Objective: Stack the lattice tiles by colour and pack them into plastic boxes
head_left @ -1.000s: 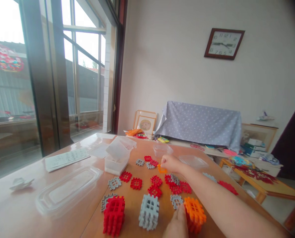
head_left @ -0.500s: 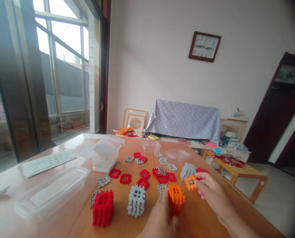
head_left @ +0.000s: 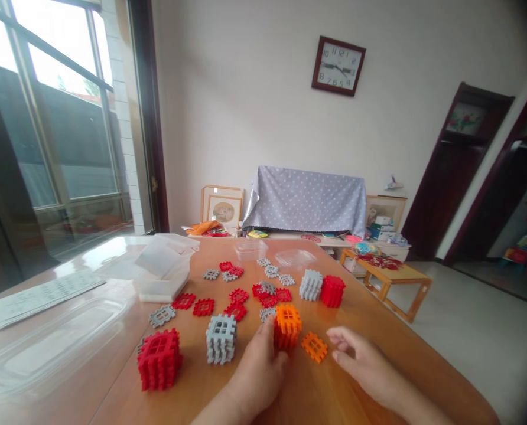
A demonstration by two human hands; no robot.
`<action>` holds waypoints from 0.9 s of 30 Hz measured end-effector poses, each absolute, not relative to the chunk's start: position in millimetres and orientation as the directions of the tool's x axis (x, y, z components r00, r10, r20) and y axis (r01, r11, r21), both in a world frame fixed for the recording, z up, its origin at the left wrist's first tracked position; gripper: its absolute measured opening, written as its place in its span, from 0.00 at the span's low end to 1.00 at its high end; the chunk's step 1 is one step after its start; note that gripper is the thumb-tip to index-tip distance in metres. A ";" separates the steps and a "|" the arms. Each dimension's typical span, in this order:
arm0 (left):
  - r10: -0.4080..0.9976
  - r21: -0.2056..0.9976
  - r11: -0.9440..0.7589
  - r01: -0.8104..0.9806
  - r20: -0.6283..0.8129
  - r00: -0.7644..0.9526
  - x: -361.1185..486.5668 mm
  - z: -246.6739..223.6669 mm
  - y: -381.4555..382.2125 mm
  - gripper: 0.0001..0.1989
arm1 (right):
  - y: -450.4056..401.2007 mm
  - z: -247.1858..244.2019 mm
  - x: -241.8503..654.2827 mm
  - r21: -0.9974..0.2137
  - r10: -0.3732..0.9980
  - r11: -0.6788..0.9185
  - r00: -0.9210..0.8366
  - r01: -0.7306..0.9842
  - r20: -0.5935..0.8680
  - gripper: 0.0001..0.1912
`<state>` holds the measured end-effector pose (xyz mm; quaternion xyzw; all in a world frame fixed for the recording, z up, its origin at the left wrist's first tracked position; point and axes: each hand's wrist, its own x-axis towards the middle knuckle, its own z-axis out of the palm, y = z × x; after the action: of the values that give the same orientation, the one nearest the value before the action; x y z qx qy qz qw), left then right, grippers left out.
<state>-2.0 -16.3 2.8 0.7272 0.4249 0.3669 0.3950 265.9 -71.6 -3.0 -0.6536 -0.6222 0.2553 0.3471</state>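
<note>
Beside the grey stack, my left hand (head_left: 263,357) is closed against the side of a stack of orange interlocking plastic tiles (head_left: 288,324). Part of that stack is hidden behind the fingers. A single orange tile (head_left: 314,347) lies flat on the table, between the stack and my right hand (head_left: 356,354). That right hand is empty, its fingers loosely bent and apart. Left of my left hand stand a grey tile stack (head_left: 221,339) and a red tile stack (head_left: 159,360). Farther off, another grey stack (head_left: 311,285) and another red stack (head_left: 333,291) stand side by side.
Loose red tiles (head_left: 204,307) and grey tiles (head_left: 162,316) lie scattered mid-table. Clear plastic boxes (head_left: 163,289) and a long clear lid (head_left: 59,339) are on the left, near a pile of papers (head_left: 42,297). A low wooden table (head_left: 390,273) stands beyond the right edge.
My right hand has let go of the orange tile, which now lies on the table, and has drawn back toward me. My view has turned right. The left hand stays at the orange stack.
</note>
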 end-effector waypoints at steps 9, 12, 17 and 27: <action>0.896 0.890 -0.354 0.288 0.235 0.376 -1.7 -7.8 -12.5 0.38 | -57.3 12.4 252.0 -0.615 0.983 0.157 -0.185 0.772 0.019 0.31; 0.897 0.883 -0.360 0.300 0.239 0.372 -2.0 -6.2 -13.2 0.37 | -54.4 16.1 252.7 -0.592 0.975 0.207 -0.212 0.779 0.063 0.26; 0.897 0.875 -0.364 0.319 0.236 0.374 -2.6 -8.2 -12.6 0.38 | -50.6 10.4 260.0 -0.604 0.986 0.161 -0.146 0.780 0.075 0.19; 0.893 0.892 -0.370 0.262 0.262 0.367 0.0 -23.4 -5.9 0.42 | -25.7 43.5 237.9 -0.722 0.955 0.255 -0.050 0.643 0.293 0.24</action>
<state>0.0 -5.9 -23.4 0.7255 0.3977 0.3981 0.3962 237.9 -25.7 43.5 -0.5750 -0.6949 0.2047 0.3802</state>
